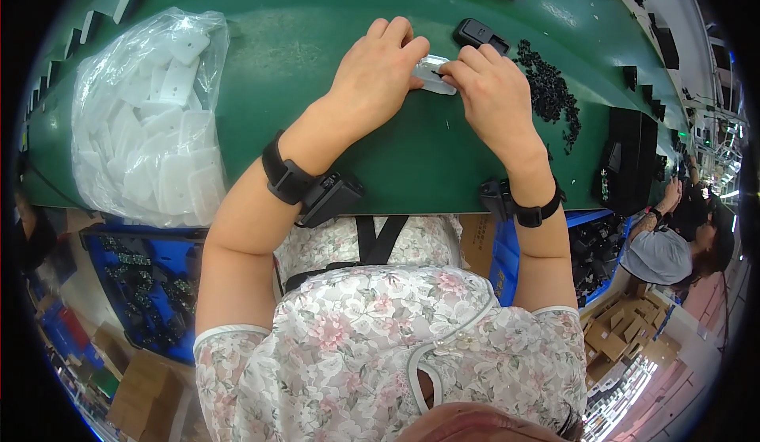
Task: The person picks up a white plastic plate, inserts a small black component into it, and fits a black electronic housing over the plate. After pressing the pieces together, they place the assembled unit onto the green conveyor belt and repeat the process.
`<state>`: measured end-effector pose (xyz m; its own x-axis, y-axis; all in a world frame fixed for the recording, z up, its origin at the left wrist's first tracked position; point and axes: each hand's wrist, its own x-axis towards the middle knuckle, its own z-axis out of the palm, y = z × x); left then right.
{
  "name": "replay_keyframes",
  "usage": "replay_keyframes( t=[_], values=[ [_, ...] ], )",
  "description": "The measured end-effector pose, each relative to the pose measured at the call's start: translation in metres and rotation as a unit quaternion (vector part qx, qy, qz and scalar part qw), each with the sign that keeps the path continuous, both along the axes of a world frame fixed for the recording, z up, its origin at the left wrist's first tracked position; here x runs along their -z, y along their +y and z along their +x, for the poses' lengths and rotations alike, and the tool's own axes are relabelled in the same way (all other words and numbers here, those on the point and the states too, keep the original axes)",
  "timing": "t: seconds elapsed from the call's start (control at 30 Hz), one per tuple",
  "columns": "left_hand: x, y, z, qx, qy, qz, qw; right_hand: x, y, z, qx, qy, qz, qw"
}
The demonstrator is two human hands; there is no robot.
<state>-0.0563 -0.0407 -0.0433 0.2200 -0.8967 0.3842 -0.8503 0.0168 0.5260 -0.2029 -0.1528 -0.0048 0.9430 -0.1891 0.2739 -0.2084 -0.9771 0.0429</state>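
A small translucent white plastic cover [435, 83] is held over the green tabletop. My left hand [380, 70] grips its left end between thumb and fingers. At its right side my right hand [492, 90] is closed in a pinch, fingertips at a tiny black part [436, 72] on the cover. Just beyond my right hand lies a black plastic housing [480, 35]. To the right of that hand spreads a pile of small black parts [546, 86].
A clear bag of white plastic covers [150, 117] lies on the left of the green table [277, 54]. A black box [627, 157] stands at the right. Blue bins [142, 284] with circuit boards sit below the table edge. A co-worker [673, 244] is at far right.
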Motion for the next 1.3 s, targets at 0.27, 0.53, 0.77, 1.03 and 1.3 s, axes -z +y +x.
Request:
replay_keyframes(
  t=[0.27, 0.53, 0.77, 1.03, 1.3],
  values=[
    [-0.003, 0.001, -0.002, 0.002, 0.007, 0.007, 1.000, -0.016, -0.014, -0.008, 0.025, -0.045, 0.068, 0.996],
    [-0.004, 0.002, -0.002, -0.004, 0.010, 0.007, 1.000, 0.000, -0.005, -0.004, 0.007, -0.054, 0.095, 0.994],
    [-0.002, 0.002, -0.003, -0.006, 0.003, 0.008, 1.000, 0.005, -0.005, 0.000, -0.012, -0.045, 0.082, 0.996],
    [-0.002, 0.002, -0.003, -0.004, -0.011, 0.010, 1.000, 0.011, -0.012, -0.004, -0.084, -0.062, 0.122, 0.987],
    [-0.002, 0.003, -0.003, -0.007, -0.013, 0.010, 1.000, 0.011, -0.013, -0.004, -0.106, -0.050, 0.132, 0.984]
  ],
)
